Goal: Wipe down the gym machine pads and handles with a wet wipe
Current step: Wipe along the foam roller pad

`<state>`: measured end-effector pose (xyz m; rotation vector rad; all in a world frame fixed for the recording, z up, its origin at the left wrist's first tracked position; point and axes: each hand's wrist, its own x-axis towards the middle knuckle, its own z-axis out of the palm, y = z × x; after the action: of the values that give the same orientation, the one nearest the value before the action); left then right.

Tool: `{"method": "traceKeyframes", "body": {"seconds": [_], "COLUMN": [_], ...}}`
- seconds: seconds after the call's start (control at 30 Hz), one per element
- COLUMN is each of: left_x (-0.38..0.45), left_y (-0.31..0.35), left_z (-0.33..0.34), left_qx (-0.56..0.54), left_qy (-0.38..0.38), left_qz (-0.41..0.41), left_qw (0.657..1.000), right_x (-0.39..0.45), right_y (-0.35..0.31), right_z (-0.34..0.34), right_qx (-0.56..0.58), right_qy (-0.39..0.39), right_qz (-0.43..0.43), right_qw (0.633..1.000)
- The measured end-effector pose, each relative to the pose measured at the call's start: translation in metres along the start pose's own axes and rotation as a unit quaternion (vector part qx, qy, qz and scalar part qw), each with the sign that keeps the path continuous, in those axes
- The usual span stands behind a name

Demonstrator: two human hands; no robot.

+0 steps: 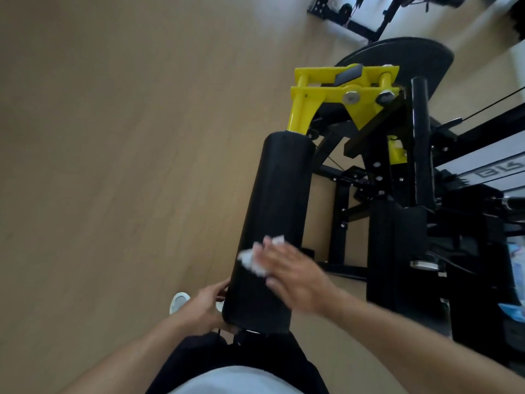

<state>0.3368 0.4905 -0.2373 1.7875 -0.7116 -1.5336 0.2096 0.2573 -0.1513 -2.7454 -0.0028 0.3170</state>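
Note:
A long black roller pad point(272, 200) runs from a yellow bracket point(335, 92) down toward me. My right hand point(295, 274) lies flat on the pad's lower part and presses a crumpled white wet wipe point(252, 258) against it; the hand is blurred by motion. My left hand point(204, 308) grips the near end of the pad from the left side. A black vertical handle bar point(423, 143) stands to the right of the bracket.
The machine's black frame and a second black pad point(397, 251) fill the right side. A black weight plate point(403, 55) sits behind the bracket. Light wooden floor point(113, 166) spreads to the left. A white shoe point(179, 301) shows beside my left hand.

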Motion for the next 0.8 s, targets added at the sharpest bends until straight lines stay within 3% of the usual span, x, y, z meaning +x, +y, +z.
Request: {"method": "traceKeyframes", "body": {"seconds": [0.1, 0.2, 0.27, 0.4, 0.5, 0.57, 0.67, 0.8], "left_x": [-0.001, -0.002, -0.006, -0.027, -0.04, -0.044, -0.045, -0.044], "left_y": [-0.003, 0.0, 0.001, 0.002, 0.006, 0.011, 0.015, 0.013], "left_z": [-0.001, 0.0, 0.001, 0.008, 0.007, 0.004, 0.004, 0.005], "left_qx": [0.012, 0.019, 0.017, 0.022, 0.042, 0.049, 0.028, 0.008], "left_qy": [-0.011, -0.013, -0.003, 0.071, 0.101, 0.103, 0.129, 0.15], "left_qz": [-0.025, -0.02, -0.01, 0.029, 0.064, 0.08, 0.087, 0.049], "left_qw": [1.0, 1.0, 1.0, 0.997, 0.992, 0.99, 0.987, 0.987], "right_x": [0.068, 0.114, 0.111, 0.024, -0.032, -0.038, -0.003, 0.073], "right_y": [0.056, 0.089, 0.082, 0.015, -0.029, -0.031, -0.003, 0.061], "right_z": [-0.041, -0.071, -0.068, -0.024, 0.001, 0.001, -0.012, -0.045], "right_qx": [0.009, 0.029, 0.034, -0.002, -0.018, -0.022, -0.034, -0.049], "right_qy": [0.054, 0.027, 0.013, -0.003, -0.117, -0.152, -0.111, 0.01], "right_qz": [0.167, 0.224, 0.203, 0.031, -0.083, -0.108, -0.069, 0.081], "right_qw": [0.984, 0.974, 0.978, 1.0, 0.99, 0.982, 0.991, 0.995]}}
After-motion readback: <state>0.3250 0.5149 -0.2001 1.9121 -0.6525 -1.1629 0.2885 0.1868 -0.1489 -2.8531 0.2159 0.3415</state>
